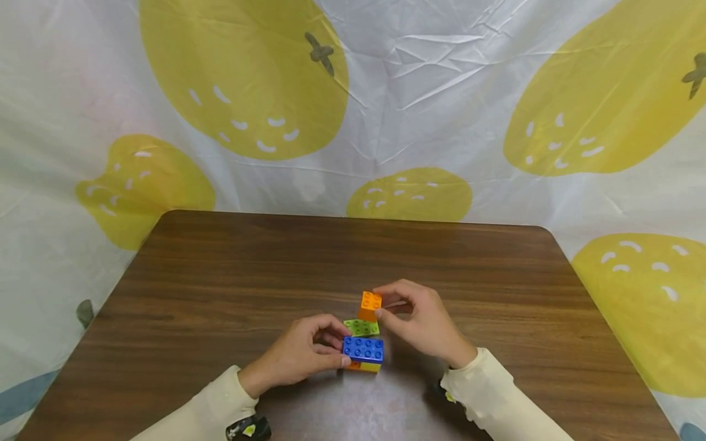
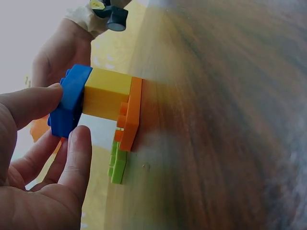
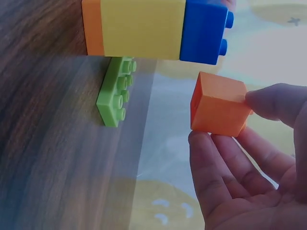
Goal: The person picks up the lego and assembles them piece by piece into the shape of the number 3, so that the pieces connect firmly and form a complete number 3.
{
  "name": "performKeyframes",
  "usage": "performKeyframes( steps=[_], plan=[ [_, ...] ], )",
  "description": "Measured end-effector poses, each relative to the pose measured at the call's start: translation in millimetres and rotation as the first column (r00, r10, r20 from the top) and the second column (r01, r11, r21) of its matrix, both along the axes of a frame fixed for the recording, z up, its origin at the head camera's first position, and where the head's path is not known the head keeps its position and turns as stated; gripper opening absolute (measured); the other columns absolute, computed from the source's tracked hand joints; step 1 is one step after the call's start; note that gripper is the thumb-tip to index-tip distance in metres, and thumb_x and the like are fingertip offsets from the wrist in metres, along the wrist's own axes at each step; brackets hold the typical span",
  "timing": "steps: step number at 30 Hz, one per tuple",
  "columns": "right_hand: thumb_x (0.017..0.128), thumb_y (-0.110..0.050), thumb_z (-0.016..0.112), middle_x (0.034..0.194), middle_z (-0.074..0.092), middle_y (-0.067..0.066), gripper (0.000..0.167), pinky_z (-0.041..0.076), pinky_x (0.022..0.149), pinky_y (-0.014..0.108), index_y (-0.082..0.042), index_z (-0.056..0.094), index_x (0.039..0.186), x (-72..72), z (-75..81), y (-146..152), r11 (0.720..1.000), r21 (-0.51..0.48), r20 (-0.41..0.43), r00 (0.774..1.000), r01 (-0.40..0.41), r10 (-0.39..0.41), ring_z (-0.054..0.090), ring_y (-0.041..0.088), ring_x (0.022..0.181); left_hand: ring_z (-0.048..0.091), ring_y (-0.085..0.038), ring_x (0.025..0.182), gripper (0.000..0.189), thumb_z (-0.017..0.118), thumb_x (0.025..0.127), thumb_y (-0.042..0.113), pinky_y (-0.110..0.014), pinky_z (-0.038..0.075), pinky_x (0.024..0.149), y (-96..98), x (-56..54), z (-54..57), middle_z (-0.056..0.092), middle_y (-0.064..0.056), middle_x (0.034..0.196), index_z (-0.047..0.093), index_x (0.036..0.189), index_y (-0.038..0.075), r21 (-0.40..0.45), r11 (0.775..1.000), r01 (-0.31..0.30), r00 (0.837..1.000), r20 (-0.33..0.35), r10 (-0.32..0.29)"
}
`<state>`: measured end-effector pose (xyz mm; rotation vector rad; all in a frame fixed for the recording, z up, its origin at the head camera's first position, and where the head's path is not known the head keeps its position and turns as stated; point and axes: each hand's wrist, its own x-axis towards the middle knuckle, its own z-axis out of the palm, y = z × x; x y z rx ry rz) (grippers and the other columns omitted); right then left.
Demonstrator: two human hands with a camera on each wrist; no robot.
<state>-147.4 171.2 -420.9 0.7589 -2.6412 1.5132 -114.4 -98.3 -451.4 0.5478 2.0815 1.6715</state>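
Note:
My left hand (image 1: 302, 348) pinches a blue brick (image 1: 363, 348) by its left end, thumb on one side and fingers on the other. The blue brick tops a stack: under it is a yellow brick (image 2: 108, 93), and an orange flat brick (image 2: 132, 115) lies at the bottom on the table. Just behind the stack lies a light green flat brick (image 3: 113, 93), studs up. Between thumb and fingertips, my right hand (image 1: 421, 318) holds a small orange block (image 3: 220, 105) in the air, close above the green brick and apart from it.
Everything rests on a dark brown wood-grain table (image 1: 248, 263). Behind its far edge hangs a white cloth (image 1: 380, 110) printed with big yellow fruit. A dark device is strapped below each sleeve cuff.

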Motion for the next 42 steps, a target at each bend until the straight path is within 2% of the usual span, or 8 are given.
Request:
performKeyframes(
  steps=[9,21,29,34,42],
  plan=[
    [0.09,-0.007,0.082,0.114,0.076,0.002,0.032,0.065,0.085,0.035,-0.012,0.074,0.121,7.5,3.2,5.7,0.999,-0.025,-0.064,0.997,-0.033,0.031,0.077,0.016,0.094,0.068,-0.023,0.104,0.038,0.086,0.091,0.02,-0.025,0.062,0.088,-0.2,-0.2,-0.8,0.07,-0.012,0.12,0.07,0.121,0.005,-0.003,1.0,-0.001,1.0,-0.001,0.001],
    [0.089,-0.005,0.083,0.114,0.077,0.002,0.034,0.065,0.085,0.034,-0.012,0.075,0.122,19.8,5.4,11.2,0.998,-0.034,-0.057,0.997,-0.06,0.058,0.077,0.014,0.093,0.068,-0.024,0.103,0.039,0.087,0.09,0.018,-0.024,0.062,0.087,0.9,0.7,-2.3,0.07,-0.014,0.116,0.069,0.12,0.003,0.023,1.0,-0.008,1.0,0.014,0.008],
    [0.091,-0.005,0.081,0.118,0.075,0.003,0.034,0.065,0.083,0.031,-0.013,0.074,0.124,25.3,2.8,14.4,0.993,-0.027,-0.079,0.991,-0.114,0.112,0.078,0.017,0.093,0.069,-0.023,0.102,0.039,0.087,0.09,0.021,-0.024,0.062,0.087,0.3,0.9,-1.6,0.07,-0.013,0.116,0.069,0.12,0.004,0.01,1.0,-0.012,1.0,0.011,0.012],
    [0.093,-0.008,0.081,0.118,0.074,-0.002,0.034,0.064,0.083,0.031,-0.016,0.074,0.125,29.8,2.3,15.5,0.992,-0.02,-0.077,0.989,-0.128,0.126,0.076,0.012,0.095,0.068,-0.022,0.102,0.038,0.087,0.09,0.02,-0.024,0.062,0.087,0.4,1.3,-1.0,0.069,-0.012,0.116,0.069,0.12,0.004,0.003,1.0,-0.016,1.0,0.019,0.016],
    [0.093,-0.009,0.08,0.116,0.074,-0.002,0.032,0.065,0.083,0.031,-0.016,0.073,0.124,36.0,1.0,17.3,0.989,-0.026,-0.078,0.986,-0.149,0.146,0.074,0.012,0.1,0.068,-0.023,0.103,0.039,0.087,0.09,0.019,-0.024,0.062,0.087,1.0,2.0,-0.3,0.07,-0.013,0.116,0.069,0.12,0.004,0.011,1.0,-0.019,1.0,0.022,0.019]
  ],
)
